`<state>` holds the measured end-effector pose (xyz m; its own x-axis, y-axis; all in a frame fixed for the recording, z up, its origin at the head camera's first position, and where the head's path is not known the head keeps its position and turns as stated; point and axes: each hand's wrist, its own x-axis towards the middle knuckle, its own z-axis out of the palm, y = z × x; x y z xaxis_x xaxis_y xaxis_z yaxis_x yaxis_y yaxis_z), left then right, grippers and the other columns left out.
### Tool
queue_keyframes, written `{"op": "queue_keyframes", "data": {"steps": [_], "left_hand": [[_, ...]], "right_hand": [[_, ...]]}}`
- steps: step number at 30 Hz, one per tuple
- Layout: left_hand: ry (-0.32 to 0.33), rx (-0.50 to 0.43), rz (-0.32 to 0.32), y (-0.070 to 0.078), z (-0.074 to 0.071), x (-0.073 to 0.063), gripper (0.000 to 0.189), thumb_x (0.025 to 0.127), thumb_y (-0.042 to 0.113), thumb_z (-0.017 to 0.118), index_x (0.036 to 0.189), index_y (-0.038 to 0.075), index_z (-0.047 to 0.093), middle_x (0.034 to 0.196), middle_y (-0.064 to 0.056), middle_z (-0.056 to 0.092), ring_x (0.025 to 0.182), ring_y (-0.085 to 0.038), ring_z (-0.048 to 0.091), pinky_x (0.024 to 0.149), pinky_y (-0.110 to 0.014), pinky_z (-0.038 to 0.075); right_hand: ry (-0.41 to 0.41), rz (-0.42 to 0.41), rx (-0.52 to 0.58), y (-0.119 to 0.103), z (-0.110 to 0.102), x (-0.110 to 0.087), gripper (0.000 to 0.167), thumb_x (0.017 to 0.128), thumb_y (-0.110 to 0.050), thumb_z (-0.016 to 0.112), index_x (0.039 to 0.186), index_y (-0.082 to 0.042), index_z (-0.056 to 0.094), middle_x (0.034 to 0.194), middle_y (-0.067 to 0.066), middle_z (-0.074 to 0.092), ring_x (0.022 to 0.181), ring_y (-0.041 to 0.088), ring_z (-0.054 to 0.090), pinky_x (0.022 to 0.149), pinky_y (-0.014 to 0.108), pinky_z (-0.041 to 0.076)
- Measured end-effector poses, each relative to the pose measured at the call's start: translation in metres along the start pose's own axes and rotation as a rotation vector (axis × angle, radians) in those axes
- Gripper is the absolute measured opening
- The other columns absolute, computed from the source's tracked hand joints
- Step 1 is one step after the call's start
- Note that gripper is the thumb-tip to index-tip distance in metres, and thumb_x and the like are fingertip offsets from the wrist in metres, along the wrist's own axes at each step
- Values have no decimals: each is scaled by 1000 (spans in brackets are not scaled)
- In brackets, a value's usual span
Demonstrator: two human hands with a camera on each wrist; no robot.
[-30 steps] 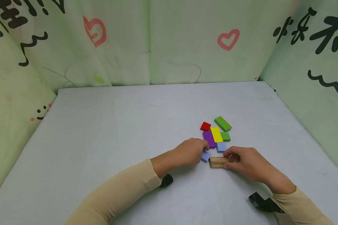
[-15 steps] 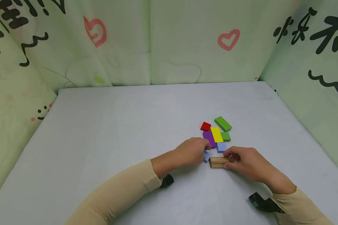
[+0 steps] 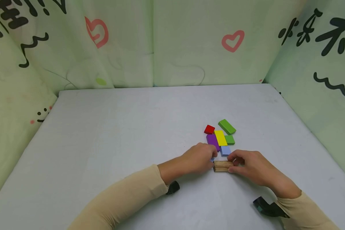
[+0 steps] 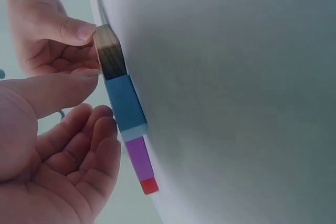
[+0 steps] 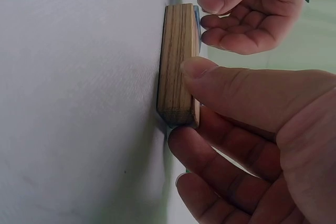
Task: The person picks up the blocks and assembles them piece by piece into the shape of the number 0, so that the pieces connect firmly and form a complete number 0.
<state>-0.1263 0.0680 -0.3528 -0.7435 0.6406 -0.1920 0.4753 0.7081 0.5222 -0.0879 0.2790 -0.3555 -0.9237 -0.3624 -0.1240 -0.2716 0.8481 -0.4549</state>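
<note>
Currently, wooden block [image 3: 222, 166]: head view, flat on the white table [image 3: 118, 134], its right end in the right hand [image 3: 248, 164]; a careless pull might skew it.
Purple block [image 3: 211, 140]: head view, partly behind the left hand [image 3: 196, 156], whose fingers might nudge it out of place.
Blue block [image 4: 126, 106]: left wrist view, beside the wooden block's end, left thumb and fingers curled round it; firmness cannot be told, and a loose hold could let it slip.
Right-hand pinch: right wrist view, nearly closed round the wood; uneven pressure could tip it.

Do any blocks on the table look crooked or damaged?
No damage shows. The longer green block lies diagonally and the red block sits askew, while the purple block and yellow block line up side by side.
</note>
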Motion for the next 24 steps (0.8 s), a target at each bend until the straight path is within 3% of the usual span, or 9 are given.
{"op": "queue_keyframes", "data": {"steps": [11, 24], "left_hand": [[44, 76, -37, 9, 7, 4, 24, 90, 26, 77, 106, 11, 66, 80, 6, 57, 71, -8, 52, 62, -14, 43], [50, 81, -43, 12, 7, 3, 25, 90, 26, 77, 107, 11, 67, 82, 5, 59, 73, -8, 52, 64, -15, 45]], "right_hand": [[36, -32, 18, 0, 2, -1, 28, 82, -17, 83, 106, -10, 70, 89, -9, 66, 81, 11, 61, 72, 31, 51], [13, -8, 39, 1, -2, -2, 30, 84, -19, 82, 109, -9, 69, 94, -7, 68, 84, 14, 63, 76, 36, 53]]}}
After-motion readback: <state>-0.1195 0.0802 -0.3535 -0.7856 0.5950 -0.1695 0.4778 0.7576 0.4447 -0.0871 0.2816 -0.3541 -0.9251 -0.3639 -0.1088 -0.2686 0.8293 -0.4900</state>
